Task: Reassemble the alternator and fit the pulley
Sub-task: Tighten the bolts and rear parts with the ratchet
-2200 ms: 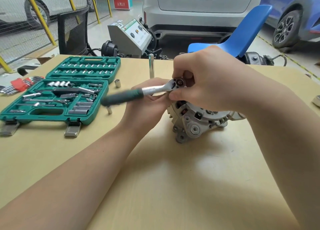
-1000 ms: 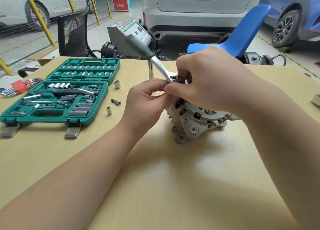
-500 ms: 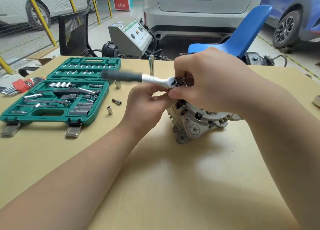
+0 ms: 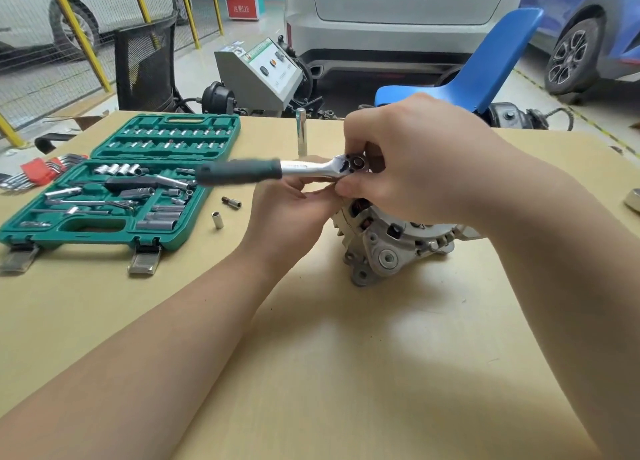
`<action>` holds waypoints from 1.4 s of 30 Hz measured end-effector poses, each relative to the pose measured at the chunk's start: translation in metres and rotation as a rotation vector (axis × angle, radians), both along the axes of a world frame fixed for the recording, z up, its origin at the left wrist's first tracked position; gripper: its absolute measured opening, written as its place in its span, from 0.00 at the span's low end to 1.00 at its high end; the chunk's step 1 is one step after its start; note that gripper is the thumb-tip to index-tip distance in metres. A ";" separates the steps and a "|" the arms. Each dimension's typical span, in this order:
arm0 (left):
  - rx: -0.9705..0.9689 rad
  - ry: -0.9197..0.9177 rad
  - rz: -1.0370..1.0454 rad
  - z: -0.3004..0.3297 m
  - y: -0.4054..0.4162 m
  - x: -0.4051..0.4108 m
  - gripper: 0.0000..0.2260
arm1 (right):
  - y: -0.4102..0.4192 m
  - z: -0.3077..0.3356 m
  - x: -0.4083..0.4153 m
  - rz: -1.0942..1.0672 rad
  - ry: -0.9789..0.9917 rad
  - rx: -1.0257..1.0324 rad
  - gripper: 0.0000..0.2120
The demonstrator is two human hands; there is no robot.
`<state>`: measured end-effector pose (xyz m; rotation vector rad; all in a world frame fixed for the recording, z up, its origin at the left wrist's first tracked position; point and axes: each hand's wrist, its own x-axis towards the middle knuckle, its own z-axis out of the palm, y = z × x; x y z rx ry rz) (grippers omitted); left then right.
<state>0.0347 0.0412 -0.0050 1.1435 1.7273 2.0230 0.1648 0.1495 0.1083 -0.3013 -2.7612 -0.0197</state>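
Alternator point(image 4: 388, 248) seemingly beneath right grip point(image 4: 412, 161)

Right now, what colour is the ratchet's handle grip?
Dark green, with a bare chrome shank, on the ratchet. It shows in the head view, somewhat motion-blurred.

- Left hand point(image 4: 291, 210) and forearm are bare, no sleeve in view.
- Right hand point(image 4: 412, 158) likewise bare.
- No glove, ring or watch apparent, though the wrists are partly hidden.

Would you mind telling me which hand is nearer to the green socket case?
Left. The left hand is beside the alternator, on the side facing the socket case; the right hand is over the alternator, farther away.
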 end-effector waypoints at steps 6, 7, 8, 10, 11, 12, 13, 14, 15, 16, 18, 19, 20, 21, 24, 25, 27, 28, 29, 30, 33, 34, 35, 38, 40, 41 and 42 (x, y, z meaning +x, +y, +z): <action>0.045 0.111 0.003 -0.002 0.000 0.001 0.08 | -0.004 -0.004 -0.003 -0.072 0.087 0.024 0.22; 0.057 0.090 -0.008 -0.002 0.000 0.002 0.09 | -0.004 -0.005 -0.003 -0.075 0.092 0.024 0.23; 0.066 0.076 -0.011 -0.003 0.001 0.003 0.09 | -0.003 -0.004 -0.003 -0.065 0.084 0.018 0.23; 0.067 0.074 0.001 -0.003 0.001 0.002 0.08 | 0.000 -0.003 -0.002 -0.014 0.040 -0.016 0.19; 0.061 0.062 0.006 -0.002 0.000 0.001 0.07 | 0.001 -0.002 -0.001 0.013 0.010 -0.038 0.17; 0.053 0.047 -0.006 -0.002 -0.001 0.000 0.05 | 0.002 0.000 0.000 0.035 -0.018 -0.057 0.15; 0.038 0.030 -0.028 -0.002 -0.002 -0.001 0.04 | 0.002 0.001 0.001 0.050 -0.036 -0.070 0.14; 0.025 0.018 -0.046 -0.002 -0.003 -0.001 0.03 | 0.002 0.002 0.002 0.058 -0.040 -0.077 0.14; 0.014 0.018 -0.039 -0.003 -0.003 0.000 0.04 | 0.002 0.002 0.002 0.057 -0.032 -0.080 0.14; 0.010 0.031 -0.013 -0.004 -0.003 0.001 0.05 | 0.001 0.001 0.001 0.043 -0.017 -0.079 0.14; 0.020 0.067 0.014 -0.002 -0.002 0.002 0.07 | 0.001 -0.001 -0.001 -0.016 0.021 -0.060 0.17; 0.030 0.083 0.005 -0.002 -0.002 0.003 0.07 | 0.000 -0.002 -0.002 -0.046 0.039 -0.050 0.19; 0.039 0.095 -0.006 -0.002 -0.001 0.003 0.07 | -0.001 -0.003 -0.003 -0.063 0.056 -0.043 0.21; 0.038 0.102 -0.009 -0.002 0.000 0.002 0.07 | -0.001 -0.003 -0.003 -0.062 0.065 -0.036 0.22; 0.040 0.126 0.016 -0.001 -0.001 0.000 0.08 | 0.002 -0.001 -0.002 -0.008 0.030 -0.033 0.19; 0.027 0.118 0.013 -0.001 -0.002 -0.001 0.08 | 0.003 0.000 -0.001 0.016 0.008 -0.045 0.17; -0.048 0.123 0.006 -0.003 -0.002 -0.003 0.10 | 0.004 0.002 0.000 0.053 -0.023 -0.065 0.15; -0.072 0.143 0.013 -0.006 -0.002 -0.004 0.12 | 0.004 0.002 0.001 0.059 -0.025 -0.070 0.15; -0.059 0.136 0.015 -0.005 -0.002 -0.003 0.13 | 0.004 0.002 0.001 0.054 -0.017 -0.072 0.15; -0.020 0.132 0.011 -0.005 -0.002 -0.001 0.11 | 0.004 0.001 0.001 0.041 0.000 -0.070 0.15; 0.055 0.135 -0.009 -0.002 -0.002 0.002 0.09 | 0.000 -0.003 -0.002 -0.033 0.067 -0.029 0.19; 0.066 0.123 -0.017 -0.002 -0.002 0.001 0.09 | -0.001 -0.003 -0.003 -0.046 0.081 -0.014 0.20; 0.067 0.114 -0.023 -0.002 -0.002 0.001 0.09 | -0.002 -0.004 -0.003 -0.048 0.086 -0.010 0.21; 0.058 0.093 -0.013 -0.001 -0.001 -0.001 0.07 | 0.002 -0.001 -0.001 0.002 0.035 -0.047 0.17; 0.019 0.070 0.010 -0.003 -0.002 -0.004 0.10 | 0.003 0.002 0.001 0.044 -0.013 -0.084 0.14; -0.008 0.088 0.001 -0.005 -0.003 -0.006 0.10 | 0.004 0.004 0.002 0.057 -0.028 -0.101 0.14; -0.026 0.109 -0.022 -0.005 -0.004 -0.007 0.10 | 0.004 0.004 0.002 0.063 -0.034 -0.117 0.13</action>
